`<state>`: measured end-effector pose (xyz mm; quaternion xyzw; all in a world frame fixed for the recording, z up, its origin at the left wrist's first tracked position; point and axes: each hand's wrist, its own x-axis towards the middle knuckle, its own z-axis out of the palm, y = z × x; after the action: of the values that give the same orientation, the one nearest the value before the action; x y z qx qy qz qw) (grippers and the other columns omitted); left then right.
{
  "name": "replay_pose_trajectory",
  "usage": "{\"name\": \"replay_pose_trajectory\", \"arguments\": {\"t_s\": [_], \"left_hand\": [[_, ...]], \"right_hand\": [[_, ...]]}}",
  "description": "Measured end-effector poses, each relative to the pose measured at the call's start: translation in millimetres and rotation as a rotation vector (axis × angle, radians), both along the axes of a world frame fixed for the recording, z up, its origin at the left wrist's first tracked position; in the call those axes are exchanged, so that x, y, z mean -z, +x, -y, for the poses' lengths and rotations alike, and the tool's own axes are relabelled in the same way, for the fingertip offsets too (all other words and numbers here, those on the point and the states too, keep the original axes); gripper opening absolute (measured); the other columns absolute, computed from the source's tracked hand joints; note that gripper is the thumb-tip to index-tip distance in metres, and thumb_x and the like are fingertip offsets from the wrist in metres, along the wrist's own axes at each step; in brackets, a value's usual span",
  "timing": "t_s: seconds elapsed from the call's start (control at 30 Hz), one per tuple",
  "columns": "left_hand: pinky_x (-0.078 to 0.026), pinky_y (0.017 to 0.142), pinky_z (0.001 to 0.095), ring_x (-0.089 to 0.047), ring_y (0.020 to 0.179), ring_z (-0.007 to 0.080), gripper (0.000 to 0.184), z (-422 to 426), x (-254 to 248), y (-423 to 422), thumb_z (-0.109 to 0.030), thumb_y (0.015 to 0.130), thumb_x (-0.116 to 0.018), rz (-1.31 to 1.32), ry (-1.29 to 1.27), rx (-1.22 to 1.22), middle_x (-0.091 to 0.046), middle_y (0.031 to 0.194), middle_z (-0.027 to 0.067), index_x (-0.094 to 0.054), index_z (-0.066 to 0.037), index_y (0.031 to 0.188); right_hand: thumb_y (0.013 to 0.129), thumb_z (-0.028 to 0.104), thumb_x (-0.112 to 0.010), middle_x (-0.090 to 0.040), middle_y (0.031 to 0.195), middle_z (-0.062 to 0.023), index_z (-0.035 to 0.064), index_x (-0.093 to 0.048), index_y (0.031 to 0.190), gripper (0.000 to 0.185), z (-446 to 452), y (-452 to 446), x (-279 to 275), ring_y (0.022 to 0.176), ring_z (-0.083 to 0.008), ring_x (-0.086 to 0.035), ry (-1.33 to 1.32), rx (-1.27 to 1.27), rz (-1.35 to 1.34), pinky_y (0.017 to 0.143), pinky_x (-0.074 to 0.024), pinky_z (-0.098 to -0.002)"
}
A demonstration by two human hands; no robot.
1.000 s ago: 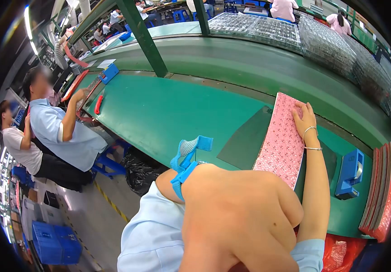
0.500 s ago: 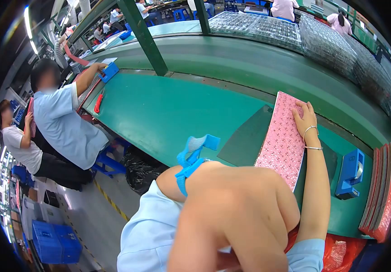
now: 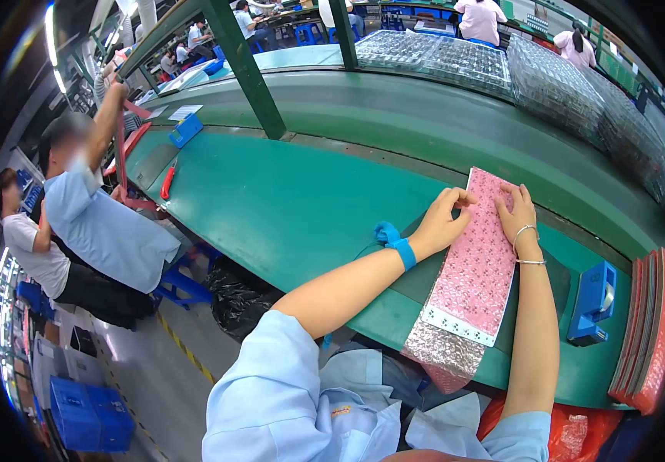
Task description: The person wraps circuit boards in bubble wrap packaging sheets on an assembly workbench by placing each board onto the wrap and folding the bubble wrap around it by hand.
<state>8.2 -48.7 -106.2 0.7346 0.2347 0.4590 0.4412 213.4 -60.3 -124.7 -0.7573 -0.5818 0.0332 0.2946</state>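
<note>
A long pink patterned bubble-wrap piece (image 3: 475,262) lies on the green bench, with a white strip across its near end and silvery film (image 3: 444,348) hanging past the bench edge. My left hand (image 3: 446,219), with a blue band at the wrist, is at the left edge of its far part, fingers curled; whether it pinches anything is too small to tell. My right hand (image 3: 517,209), with bracelets on the wrist, rests on the right edge of the far part, fingers apart. A dark mat (image 3: 417,281) lies partly under the wrap.
A blue tape dispenser (image 3: 594,304) and a stack of red packets (image 3: 646,331) are at the right. A red-handled cutter (image 3: 168,182) and another blue dispenser (image 3: 186,131) lie far left, near a co-worker (image 3: 109,223). Green posts rise behind the bench.
My left hand has moved from close before the camera to the wrap's left edge, uncovering its near end. My right hand stays in place. The co-worker has raised an arm with a red strip.
</note>
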Motion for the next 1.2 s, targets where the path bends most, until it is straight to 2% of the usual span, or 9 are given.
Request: {"name": "replay_pose_trajectory", "arguments": {"t_s": [0.27, 0.47, 0.63, 0.93, 1.13, 1.2], "left_hand": [[-0.038, 0.086, 0.0282, -0.048, 0.094, 0.0188, 0.027, 6, 1, 0, -0.004, 0.076, -0.051, -0.132, 0.043, -0.016, -0.050, 0.104, 0.0068, -0.055, -0.007, 0.103], [-0.039, 0.086, 0.0282, -0.049, 0.095, 0.0195, 0.027, 5, 6, -1, -0.004, 0.076, -0.052, -0.076, -0.023, 0.048, -0.049, 0.106, 0.0072, -0.056, -0.008, 0.103], [-0.040, 0.086, 0.0287, -0.049, 0.096, 0.0199, 0.028, 8, 1, -2, -0.004, 0.075, -0.053, -0.078, -0.002, 0.089, -0.048, 0.106, 0.0072, -0.056, -0.008, 0.102], [-0.040, 0.086, 0.0294, -0.049, 0.097, 0.0198, 0.028, 9, -3, -2, -0.003, 0.073, -0.056, -0.012, 0.000, 0.075, -0.049, 0.105, 0.0065, -0.057, -0.009, 0.101], [-0.040, 0.085, 0.0286, -0.049, 0.096, 0.0195, 0.027, 10, -3, -2, -0.003, 0.073, -0.056, -0.019, 0.021, 0.066, -0.050, 0.105, 0.0065, -0.058, -0.010, 0.099], [-0.040, 0.085, 0.0281, -0.050, 0.095, 0.0190, 0.026, 11, -4, -2, -0.003, 0.073, -0.056, -0.019, 0.044, 0.070, -0.050, 0.105, 0.0065, -0.058, -0.010, 0.099]], "right_hand": [[0.085, 0.035, -0.053, -0.038, 0.136, -0.0190, 0.0165, -0.055, 0.118, 0.038, -2, 2, 0, 0.126, -0.0346, -0.036, 0.026, -0.015, 0.001, 0.101, -0.0324, -0.0396], [0.085, 0.034, -0.053, -0.038, 0.136, -0.0191, 0.0164, -0.056, 0.116, 0.036, 0, 1, -1, 0.125, -0.0347, -0.037, 0.036, -0.024, -0.001, 0.101, -0.0327, -0.0399], [0.086, 0.032, -0.052, -0.042, 0.133, -0.0185, 0.0126, -0.057, 0.114, 0.034, -2, 6, 2, 0.126, -0.0341, -0.037, 0.073, -0.058, -0.043, 0.100, -0.0333, -0.0383], [0.090, 0.031, -0.048, -0.051, 0.121, -0.0142, 0.0052, -0.058, 0.110, 0.034, -8, 16, 4, 0.115, -0.0291, -0.046, 0.313, -0.048, -0.591, 0.097, -0.0359, -0.0332], [0.090, 0.030, -0.048, -0.052, 0.118, -0.0127, 0.0051, -0.059, 0.108, 0.033, -10, 17, 8, 0.108, -0.0267, -0.049, 0.347, -0.029, -0.554, 0.095, -0.0371, -0.0317], [0.090, 0.030, -0.048, -0.053, 0.117, -0.0125, 0.0046, -0.059, 0.107, 0.032, -8, 11, 6, 0.107, -0.0264, -0.050, 0.359, -0.026, -0.398, 0.094, -0.0375, -0.0315]]}}
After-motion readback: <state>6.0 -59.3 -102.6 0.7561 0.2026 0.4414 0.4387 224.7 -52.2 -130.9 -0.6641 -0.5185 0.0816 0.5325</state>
